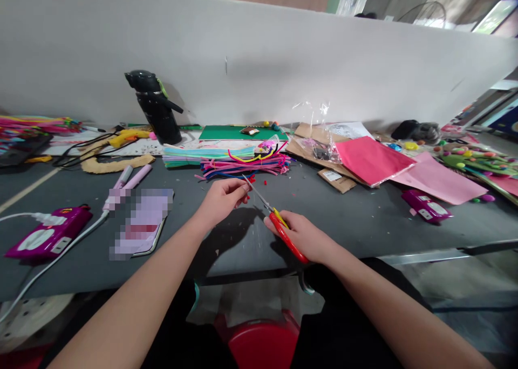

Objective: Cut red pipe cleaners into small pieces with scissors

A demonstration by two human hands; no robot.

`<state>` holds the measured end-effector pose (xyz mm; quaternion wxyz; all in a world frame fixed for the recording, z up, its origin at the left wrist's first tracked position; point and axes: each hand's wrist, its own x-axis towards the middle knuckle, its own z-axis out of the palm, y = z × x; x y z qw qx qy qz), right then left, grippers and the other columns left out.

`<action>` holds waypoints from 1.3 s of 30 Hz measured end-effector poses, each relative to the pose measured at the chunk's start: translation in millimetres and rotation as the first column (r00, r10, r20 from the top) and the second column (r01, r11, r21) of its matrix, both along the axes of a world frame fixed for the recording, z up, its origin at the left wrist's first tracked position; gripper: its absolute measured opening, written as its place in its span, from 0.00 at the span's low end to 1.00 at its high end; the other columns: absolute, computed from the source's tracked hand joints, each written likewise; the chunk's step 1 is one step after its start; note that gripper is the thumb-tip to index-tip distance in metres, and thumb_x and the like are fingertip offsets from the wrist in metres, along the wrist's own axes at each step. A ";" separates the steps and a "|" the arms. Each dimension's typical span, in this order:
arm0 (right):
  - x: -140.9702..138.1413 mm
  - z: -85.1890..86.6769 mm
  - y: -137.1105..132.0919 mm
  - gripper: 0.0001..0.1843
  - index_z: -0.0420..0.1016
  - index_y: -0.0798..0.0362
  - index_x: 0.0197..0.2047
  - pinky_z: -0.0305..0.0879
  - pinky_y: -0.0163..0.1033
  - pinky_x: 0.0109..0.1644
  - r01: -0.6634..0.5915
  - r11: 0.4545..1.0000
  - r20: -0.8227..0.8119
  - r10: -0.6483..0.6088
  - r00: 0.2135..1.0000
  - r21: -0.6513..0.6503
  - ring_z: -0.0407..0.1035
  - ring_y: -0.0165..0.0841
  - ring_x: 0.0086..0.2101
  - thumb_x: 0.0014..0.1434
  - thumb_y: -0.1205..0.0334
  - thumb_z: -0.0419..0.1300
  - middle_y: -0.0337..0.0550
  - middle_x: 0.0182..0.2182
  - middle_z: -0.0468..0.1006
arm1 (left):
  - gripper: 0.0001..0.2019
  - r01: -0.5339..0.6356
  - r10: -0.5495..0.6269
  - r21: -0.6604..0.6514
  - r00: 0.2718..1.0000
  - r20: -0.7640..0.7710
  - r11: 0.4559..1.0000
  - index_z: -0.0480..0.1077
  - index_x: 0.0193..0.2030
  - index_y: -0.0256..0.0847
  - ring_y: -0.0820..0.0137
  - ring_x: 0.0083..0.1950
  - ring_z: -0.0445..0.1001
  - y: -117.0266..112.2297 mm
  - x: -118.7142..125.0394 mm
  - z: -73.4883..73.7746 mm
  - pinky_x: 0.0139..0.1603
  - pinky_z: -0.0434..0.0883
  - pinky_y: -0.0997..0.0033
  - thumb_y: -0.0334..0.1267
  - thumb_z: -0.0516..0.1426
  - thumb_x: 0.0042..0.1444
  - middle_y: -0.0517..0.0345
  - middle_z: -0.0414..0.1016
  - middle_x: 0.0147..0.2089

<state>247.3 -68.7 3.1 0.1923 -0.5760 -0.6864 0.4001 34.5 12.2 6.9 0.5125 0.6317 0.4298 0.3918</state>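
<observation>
My right hand [304, 233] grips a pair of red and yellow handled scissors [279, 223], blades pointing up and left. My left hand [223, 197] is pinched closed at the blade tips, holding a tiny red piece too small to name. Small red bits [259, 181] lie on the grey table [364, 218] just beyond the blades. A pile of coloured pipe cleaners [246, 165] lies right behind the hands.
A black thermos [156, 107] stands at the back left. Pink and red paper sheets [374, 158] lie at the right. A phone [143, 223], a magenta device with a white cable [50, 233], and pink pens [129, 181] are on the left. A second magenta device [426, 206] sits right.
</observation>
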 end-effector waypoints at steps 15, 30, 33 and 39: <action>-3.3 2.0 6.9 0.27 0.60 0.52 0.25 0.48 0.34 0.26 -0.001 1.000 0.056 0.000 0.998 0.014 0.52 0.28 0.23 0.60 0.36 0.52 0.35 0.21 0.62 | 0.14 -0.019 0.019 -0.001 0.999 -0.038 1.000 0.74 0.34 0.37 0.76 0.23 0.62 6.7 2.7 -9.5 0.25 0.58 0.75 0.48 0.59 0.56 0.59 0.71 0.25; -1.2 -0.1 14.7 0.30 0.59 0.52 0.21 0.46 0.35 0.24 -0.011 1.000 0.081 0.011 0.997 -0.005 0.49 0.27 0.22 0.57 0.34 0.53 0.35 0.19 0.58 | 0.19 0.022 -0.029 -0.071 0.995 -0.094 0.997 0.72 0.36 0.36 0.77 0.21 0.65 12.5 -3.6 -15.3 0.22 0.61 0.75 0.54 0.58 0.55 0.53 0.77 0.32; -2.0 -2.0 14.2 0.30 0.58 0.52 0.21 0.45 0.35 0.23 0.000 1.000 0.089 0.001 0.996 -0.014 0.49 0.27 0.21 0.56 0.33 0.53 0.35 0.18 0.59 | 0.19 0.034 -0.041 -0.072 0.994 -0.099 0.997 0.72 0.34 0.36 0.77 0.21 0.65 12.4 -3.3 -15.7 0.22 0.61 0.76 0.53 0.58 0.55 0.53 0.77 0.32; -1.9 -9.6 14.3 0.31 0.57 0.51 0.23 0.47 0.33 0.22 0.026 0.996 -0.047 -0.030 0.998 -0.080 0.51 0.26 0.19 0.56 0.31 0.52 0.34 0.17 0.59 | 0.18 0.073 -0.083 -0.074 0.987 -0.135 0.995 0.71 0.35 0.37 0.76 0.21 0.66 12.8 -9.4 -13.3 0.21 0.60 0.76 0.53 0.56 0.57 0.52 0.78 0.32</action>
